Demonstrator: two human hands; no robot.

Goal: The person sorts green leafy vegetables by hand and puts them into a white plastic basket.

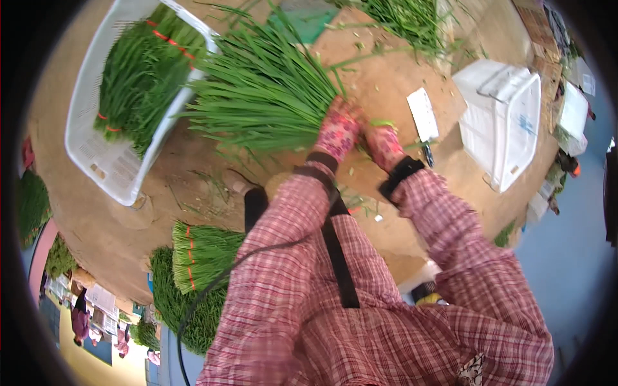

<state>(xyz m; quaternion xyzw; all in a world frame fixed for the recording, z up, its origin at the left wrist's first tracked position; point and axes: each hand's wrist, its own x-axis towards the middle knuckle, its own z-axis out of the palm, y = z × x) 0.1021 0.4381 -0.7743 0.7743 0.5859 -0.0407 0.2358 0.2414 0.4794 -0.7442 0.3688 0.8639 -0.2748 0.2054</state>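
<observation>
A large loose bunch of garlic chives (264, 90) fans out to the left over the brown work surface. My left hand (340, 128), in a pink flowered glove, is closed round its stem end. Close beside it, my right hand (385, 143), gloved alike, is closed at the base of the stems, where a short pale green bit (382, 122) shows above the fingers. Part of its grip is hidden. To the right of that hand lies a cleaver (422, 114) with a broad pale blade and a dark handle, touched by neither hand.
At the left, a white plastic crate (84, 138) holds chives tied with red bands. More tied bundles (203, 257) stand at lower left. A white bin (492, 122) stands at the right. Loose chives (412, 22) lie at the far edge, and trimmings (380, 48) dot the surface.
</observation>
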